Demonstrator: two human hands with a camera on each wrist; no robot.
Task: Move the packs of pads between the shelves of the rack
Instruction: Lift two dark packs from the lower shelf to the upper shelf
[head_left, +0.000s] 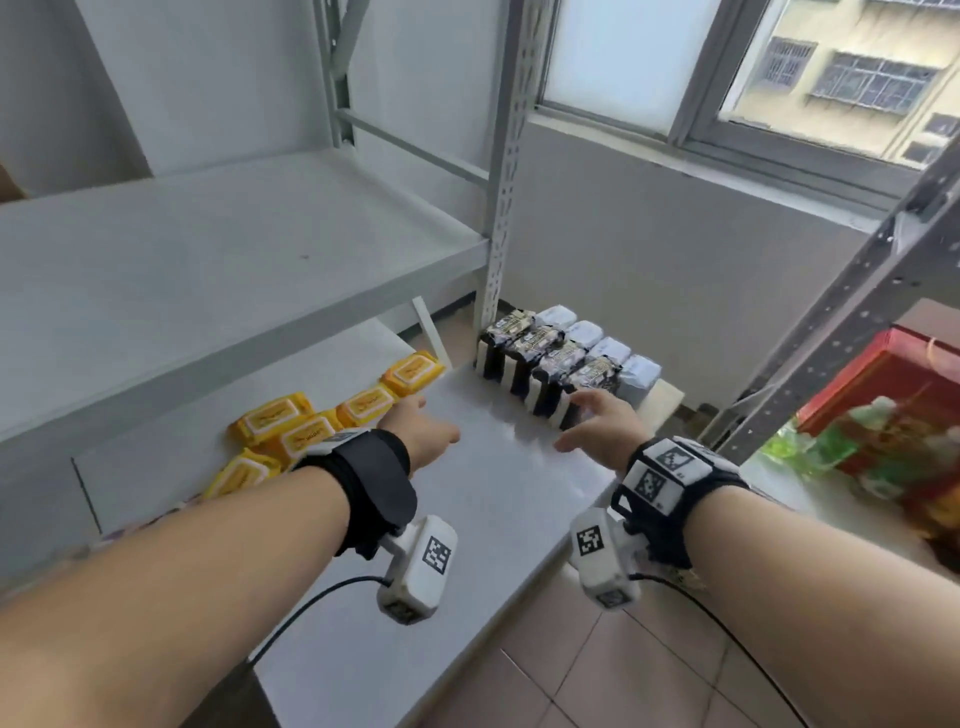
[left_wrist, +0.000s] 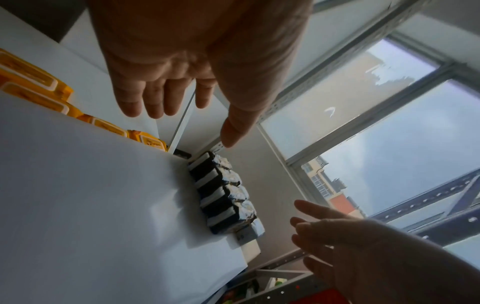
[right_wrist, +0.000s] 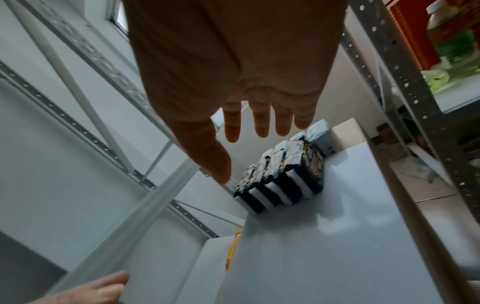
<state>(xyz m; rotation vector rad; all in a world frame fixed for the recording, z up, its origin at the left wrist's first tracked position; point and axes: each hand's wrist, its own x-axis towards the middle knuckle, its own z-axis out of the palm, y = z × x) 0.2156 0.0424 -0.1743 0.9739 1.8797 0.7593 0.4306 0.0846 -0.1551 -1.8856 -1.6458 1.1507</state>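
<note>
Shelf (head_left: 493, 493): both hands (head_left: 597, 431) open nr striped packs (head_left: 540, 374).

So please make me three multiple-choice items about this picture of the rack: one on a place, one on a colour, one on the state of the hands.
1. Where do the black-and-white packs stand?
A. at the far end of the middle shelf
B. on the top shelf
C. on the floor

2. What colour are the packs on the lower shelf?
A. green
B. yellow
C. blue

3. What are the hands doing?
A. both grip a pack
B. only the left grips a pack
C. both are open and hold nothing

Answers:
1 A: the black-and-white packs stand in a row at the far end of the middle shelf, near the rack post.
2 B: the yellow packs lie on the lower shelf.
3 C: the left hand and right hand have spread fingers and hold nothing.
</note>
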